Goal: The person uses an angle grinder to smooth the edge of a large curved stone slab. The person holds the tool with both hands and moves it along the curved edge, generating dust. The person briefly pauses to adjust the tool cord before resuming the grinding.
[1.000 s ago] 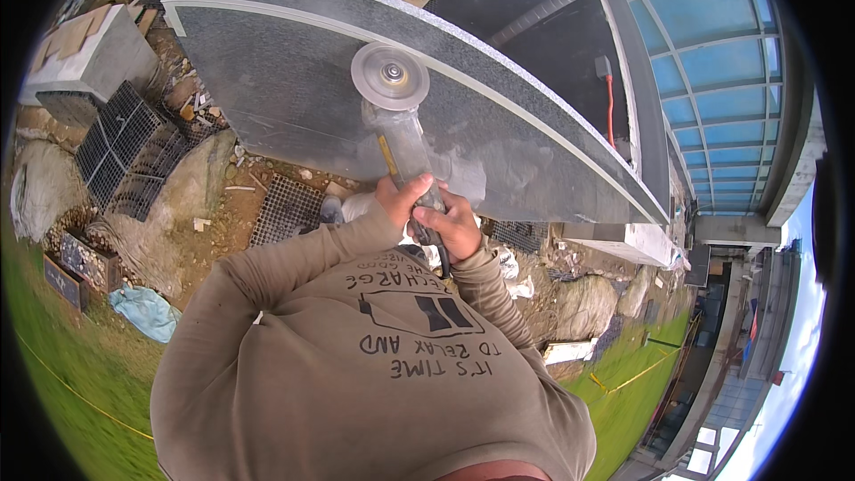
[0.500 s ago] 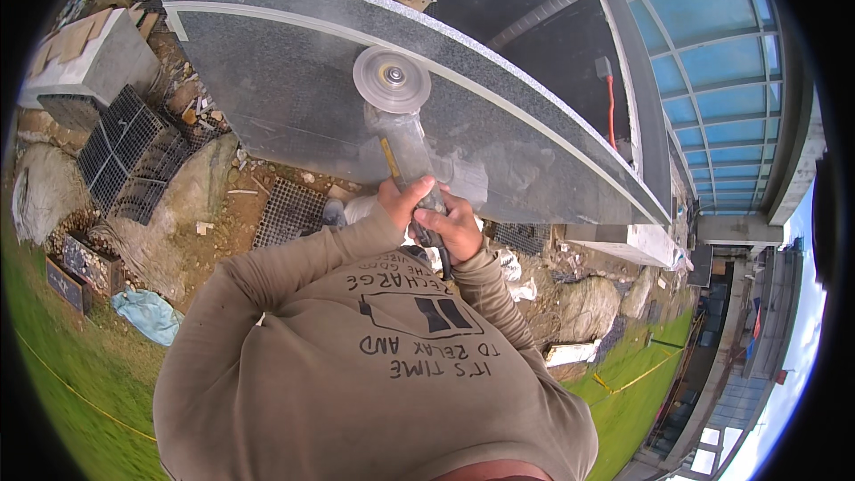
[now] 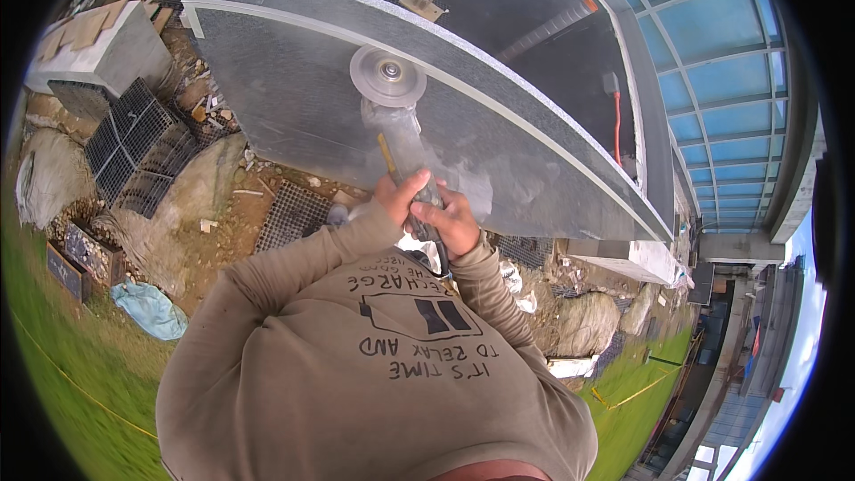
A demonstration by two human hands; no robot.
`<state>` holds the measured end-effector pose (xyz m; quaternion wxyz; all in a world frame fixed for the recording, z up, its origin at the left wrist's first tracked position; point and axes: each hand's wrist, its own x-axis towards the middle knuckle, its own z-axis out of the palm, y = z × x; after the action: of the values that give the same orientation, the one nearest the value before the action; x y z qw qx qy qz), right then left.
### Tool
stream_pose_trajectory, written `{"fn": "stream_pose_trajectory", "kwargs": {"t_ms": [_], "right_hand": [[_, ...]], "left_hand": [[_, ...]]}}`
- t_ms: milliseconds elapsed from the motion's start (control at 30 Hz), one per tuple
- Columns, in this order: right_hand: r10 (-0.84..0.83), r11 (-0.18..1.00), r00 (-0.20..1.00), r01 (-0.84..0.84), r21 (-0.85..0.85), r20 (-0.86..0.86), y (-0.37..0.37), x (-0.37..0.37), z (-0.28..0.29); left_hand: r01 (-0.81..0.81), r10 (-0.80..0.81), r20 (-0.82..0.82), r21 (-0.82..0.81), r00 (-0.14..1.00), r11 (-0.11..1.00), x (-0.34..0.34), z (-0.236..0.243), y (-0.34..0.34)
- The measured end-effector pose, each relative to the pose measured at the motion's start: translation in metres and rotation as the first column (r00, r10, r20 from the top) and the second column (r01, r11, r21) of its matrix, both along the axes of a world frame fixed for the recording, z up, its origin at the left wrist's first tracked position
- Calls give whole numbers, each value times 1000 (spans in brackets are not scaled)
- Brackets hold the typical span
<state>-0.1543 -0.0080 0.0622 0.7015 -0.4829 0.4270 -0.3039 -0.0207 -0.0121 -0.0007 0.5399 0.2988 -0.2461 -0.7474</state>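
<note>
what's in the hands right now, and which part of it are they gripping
A grinder: the left hand and right hand both grip its rear end, away from the disc.

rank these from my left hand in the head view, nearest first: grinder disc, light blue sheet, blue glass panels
1. Grinder disc, ahead of the left hand
2. Light blue sheet, lower left
3. Blue glass panels, background, upper right
</note>
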Motion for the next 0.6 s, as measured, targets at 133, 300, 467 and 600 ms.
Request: {"fn": "stream_pose_trajectory", "kwargs": {"t_ms": [133, 300, 467, 600], "right_hand": [[11, 1000, 1000, -11, 21, 9, -5, 3, 0], [3, 1000, 1000, -3, 16, -9, -3, 2, 0], [-43, 999, 999, 43, 19, -2, 8, -5, 0], [-70, 996, 998, 69, 49, 11, 16, -10, 1]], "left_hand": [[-5, 5, 32, 0, 999, 1000, 6, 2, -4], [11, -11, 50, -16, 999, 1000, 8, 6, -1], [-8, 12, 71, -54, 997, 998, 0, 11, 6], [-29, 32, 51, -67, 998, 997, -9, 13, 11]]}}
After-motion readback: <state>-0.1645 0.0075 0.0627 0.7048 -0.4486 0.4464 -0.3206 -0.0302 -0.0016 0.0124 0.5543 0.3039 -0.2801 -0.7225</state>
